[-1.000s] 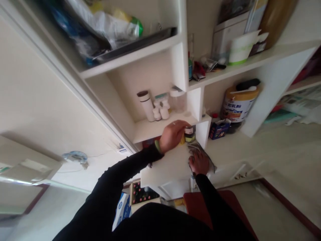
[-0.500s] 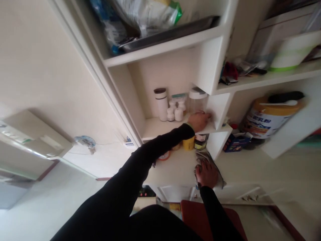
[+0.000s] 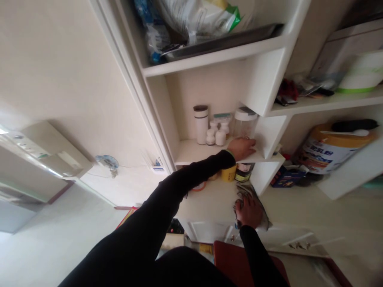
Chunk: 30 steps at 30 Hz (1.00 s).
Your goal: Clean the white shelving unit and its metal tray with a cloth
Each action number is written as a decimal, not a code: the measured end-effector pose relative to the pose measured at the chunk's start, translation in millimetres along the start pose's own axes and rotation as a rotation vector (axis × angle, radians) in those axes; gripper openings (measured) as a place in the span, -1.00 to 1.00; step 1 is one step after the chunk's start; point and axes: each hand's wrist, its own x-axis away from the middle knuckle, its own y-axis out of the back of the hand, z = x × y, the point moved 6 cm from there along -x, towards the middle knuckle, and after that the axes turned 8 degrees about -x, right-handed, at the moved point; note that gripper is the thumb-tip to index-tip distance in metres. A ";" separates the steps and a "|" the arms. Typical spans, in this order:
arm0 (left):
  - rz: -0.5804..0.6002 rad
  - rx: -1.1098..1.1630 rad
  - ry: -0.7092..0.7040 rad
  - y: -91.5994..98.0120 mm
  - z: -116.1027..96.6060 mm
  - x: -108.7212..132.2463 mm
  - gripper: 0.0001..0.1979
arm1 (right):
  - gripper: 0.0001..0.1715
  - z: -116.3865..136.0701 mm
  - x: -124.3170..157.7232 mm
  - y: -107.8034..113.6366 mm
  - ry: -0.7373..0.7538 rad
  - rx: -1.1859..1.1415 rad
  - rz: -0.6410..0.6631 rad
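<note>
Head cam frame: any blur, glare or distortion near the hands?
Head view: the frame is heavily rolled, and wide-angle distortion makes the white shelf unit slant and stretch toward the edges. Light is soft and flat, with glare on the pale unit at far left. The left hand looks reasonably clear; the right hand is slightly soft. The floor at lower right is blurred.

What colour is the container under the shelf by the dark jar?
The container is yellow, best in the head view.

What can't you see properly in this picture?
Head view, the only one:
Crumpled packet: the right hand covers much of it.
Clear jar: the left hand hides its bottom.
Plastic bag: the top edge cuts it off.
Big tin: its words are too blurred to read.
</note>
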 end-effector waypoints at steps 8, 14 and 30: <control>-0.032 0.039 0.068 12.6 4.6 24.2 -0.76 | -0.42 -0.9 -2.7 2.3 0.035 -0.008 -0.010; -0.074 -0.055 0.379 62.2 78.1 119.0 -0.72 | -0.47 0.6 -2.1 2.6 0.044 -0.041 -0.039; -0.127 -0.011 0.898 59.3 188.0 117.8 -0.61 | -0.39 6.5 -6.4 7.6 0.016 -0.013 0.025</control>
